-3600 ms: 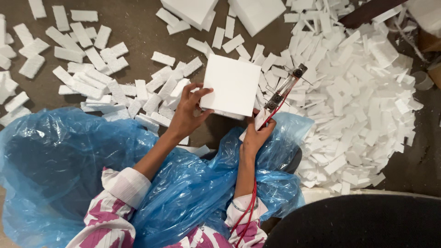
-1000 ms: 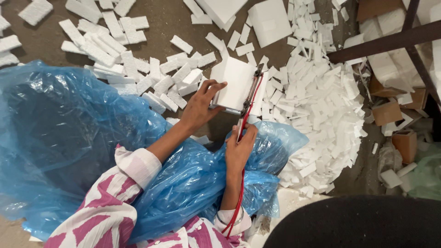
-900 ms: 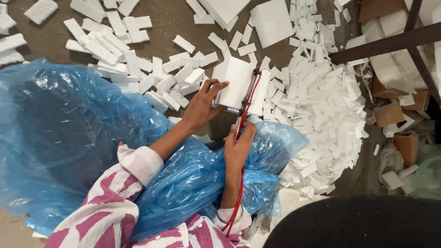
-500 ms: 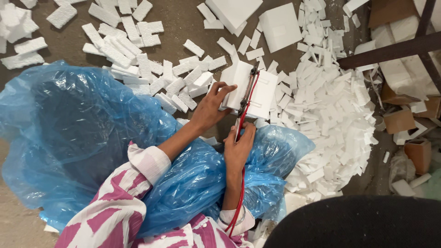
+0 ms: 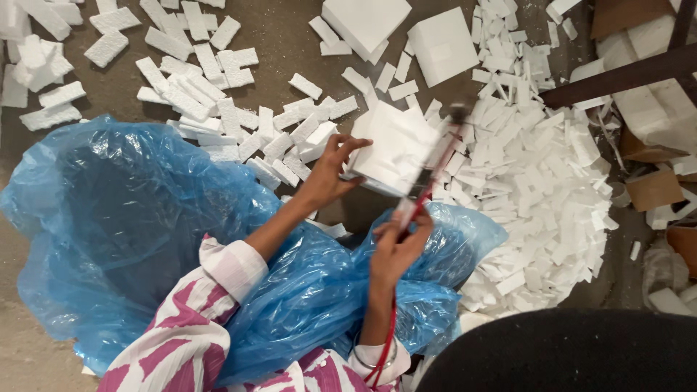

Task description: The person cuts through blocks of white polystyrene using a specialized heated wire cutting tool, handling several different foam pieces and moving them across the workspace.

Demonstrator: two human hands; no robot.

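Note:
My left hand (image 5: pixel 328 173) grips the left edge of a white foam block (image 5: pixel 393 149), holding it up over my lap. My right hand (image 5: pixel 398 243) is closed on the handle of a red wire cutter (image 5: pixel 428 178). The cutter's thin bow reaches up along the block's right side and is blurred. A red cord (image 5: pixel 386 341) runs from the handle down past my right wrist. Blue plastic sheeting (image 5: pixel 145 218) covers my lap under both arms.
Small cut foam pieces lie on the brown floor to the upper left (image 5: pixel 203 94) and in a thick heap (image 5: pixel 552 181) to the right. Two larger foam blocks (image 5: pixel 406 33) rest at the top. Cardboard scraps (image 5: pixel 653 189) and a dark bar (image 5: pixel 617 76) are at right; a black rounded object (image 5: pixel 566 356) sits bottom right.
The foam block has turned in my left hand, showing its broad face. The cutter has shifted to the block's right side. The view moved slightly.

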